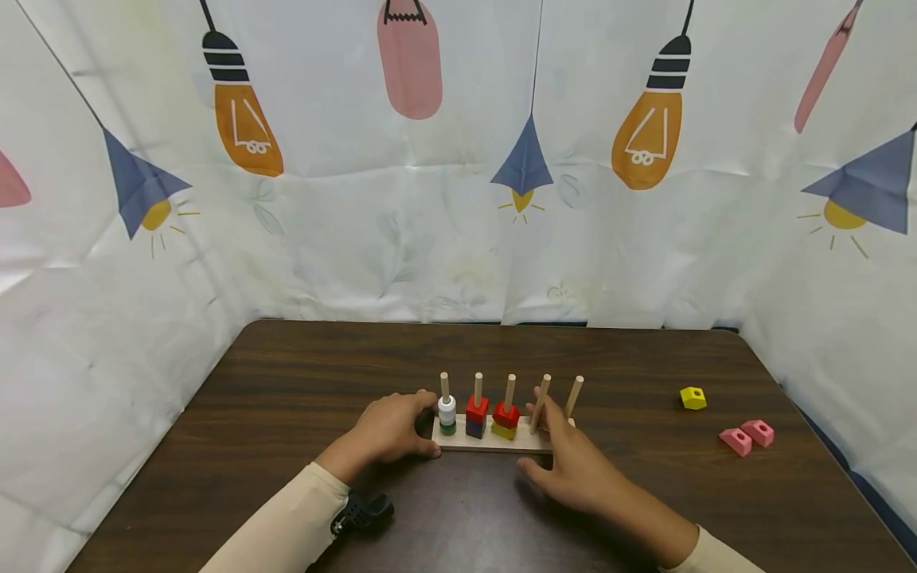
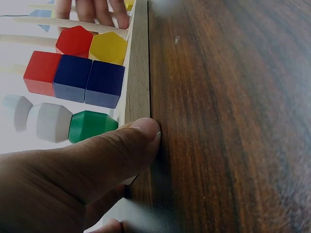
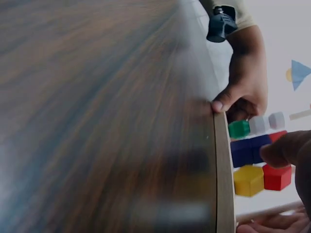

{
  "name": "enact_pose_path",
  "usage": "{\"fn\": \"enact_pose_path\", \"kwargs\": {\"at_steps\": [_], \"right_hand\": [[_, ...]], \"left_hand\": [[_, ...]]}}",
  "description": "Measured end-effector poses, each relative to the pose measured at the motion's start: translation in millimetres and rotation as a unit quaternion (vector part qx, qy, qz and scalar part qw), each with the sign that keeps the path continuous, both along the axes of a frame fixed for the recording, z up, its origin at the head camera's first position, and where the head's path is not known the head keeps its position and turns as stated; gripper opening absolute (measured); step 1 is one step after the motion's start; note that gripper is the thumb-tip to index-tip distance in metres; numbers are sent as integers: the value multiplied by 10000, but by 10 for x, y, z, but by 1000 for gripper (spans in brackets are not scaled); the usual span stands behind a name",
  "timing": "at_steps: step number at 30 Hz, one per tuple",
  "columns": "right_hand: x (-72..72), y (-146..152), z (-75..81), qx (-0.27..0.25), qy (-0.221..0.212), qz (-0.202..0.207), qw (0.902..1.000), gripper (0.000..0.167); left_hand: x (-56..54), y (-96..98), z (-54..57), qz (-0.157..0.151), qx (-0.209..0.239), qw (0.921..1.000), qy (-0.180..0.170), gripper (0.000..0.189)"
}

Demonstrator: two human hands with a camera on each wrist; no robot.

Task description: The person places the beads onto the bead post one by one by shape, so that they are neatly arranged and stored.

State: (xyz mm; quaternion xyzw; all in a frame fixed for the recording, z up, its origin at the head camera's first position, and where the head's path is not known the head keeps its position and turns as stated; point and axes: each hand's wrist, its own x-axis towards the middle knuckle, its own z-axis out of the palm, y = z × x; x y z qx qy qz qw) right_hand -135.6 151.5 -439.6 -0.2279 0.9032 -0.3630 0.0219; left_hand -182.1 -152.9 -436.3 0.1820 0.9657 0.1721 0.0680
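A wooden peg board [image 1: 458,444] with several upright pegs lies on the table. Green and white beads [image 1: 447,410] fill its leftmost peg. On the second peg, a red cube [image 1: 476,409] tops dark blue cubes [image 2: 104,83]; the third carries a red piece [image 1: 506,415] over a yellow one [image 3: 249,180]. My left hand [image 1: 390,426] grips the board's left end, thumb on the front edge. Around the fourth peg [image 1: 540,403] is my right hand [image 1: 576,465], its fingers behind that peg and its thumb apart in front. Whether those fingers touch the peg is unclear.
On the table's right side lie a yellow block [image 1: 692,398] and two pink blocks [image 1: 735,441], each with a hole. The dark wooden table [image 1: 301,398] is bordered by a printed white curtain [image 1: 458,239] behind and at both sides.
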Motion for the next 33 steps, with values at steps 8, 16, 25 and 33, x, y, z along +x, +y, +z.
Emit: {"fn": "enact_pose_path", "kwargs": {"at_steps": [8, 16, 25, 33], "right_hand": [[74, 301, 50, 719, -118, 387, 9966, 74], [60, 688, 16, 974, 699, 689, 9904, 44], [-87, 1069, 5, 1346, 823, -94, 9874, 35], [-284, 1463, 107, 1416, 1056, -720, 9816, 40]], "left_hand": [[8, -2, -6, -45, 33, 10000, -8, 49], [10, 0, 6, -39, 17, 10000, -18, 49], [9, -2, 20, -4, -16, 10000, -62, 49], [10, -2, 12, -2, -6, 10000, -47, 49]]}}
